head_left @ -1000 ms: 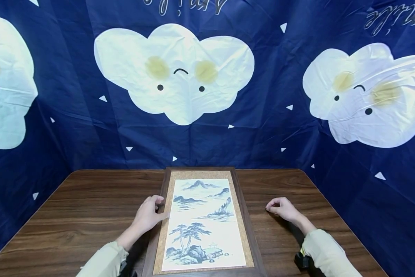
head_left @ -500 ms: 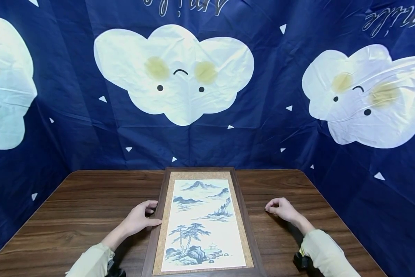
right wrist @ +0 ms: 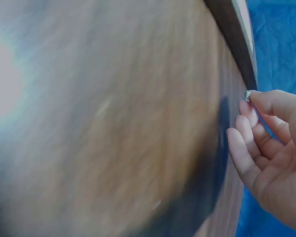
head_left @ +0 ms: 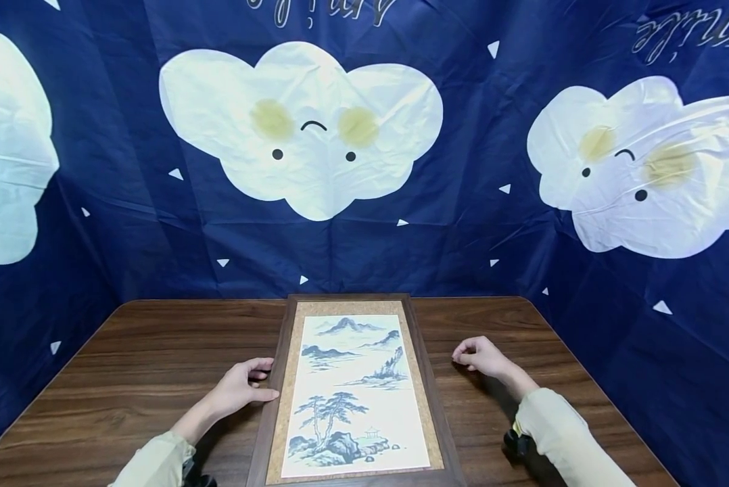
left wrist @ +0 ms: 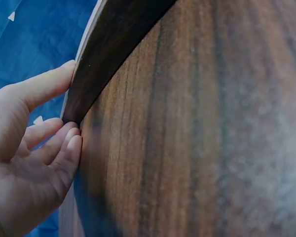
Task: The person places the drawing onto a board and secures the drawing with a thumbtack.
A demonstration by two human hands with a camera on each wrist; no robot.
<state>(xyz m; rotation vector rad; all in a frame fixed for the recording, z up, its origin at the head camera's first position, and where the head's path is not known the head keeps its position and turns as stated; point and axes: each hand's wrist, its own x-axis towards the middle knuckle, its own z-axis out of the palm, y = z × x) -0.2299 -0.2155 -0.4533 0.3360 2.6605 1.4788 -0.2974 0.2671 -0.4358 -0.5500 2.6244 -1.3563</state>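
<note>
A brown-framed corkboard lies on the table, bearing a sheet printed with a blue ink landscape. My left hand holds the frame's left edge. In the left wrist view its thumb lies on the upper edge, and the fingertips meet the side near the tabletop. To the right of the board, my right hand hovers apart from it. Between its thumb and index finger it pinches a small shiny silvery thing, whose kind is too small to tell. The other fingers are loosely bent.
The dark wood-grain table extends on both sides of the board. Behind it hangs a blue cloth with upside-down white clouds. Black wrist cameras sit under the sleeves.
My left hand has drawn back leftward and toward me, its thumb moving from the print's border onto the frame. My right hand, still pinching, has shifted slightly left and forward.
</note>
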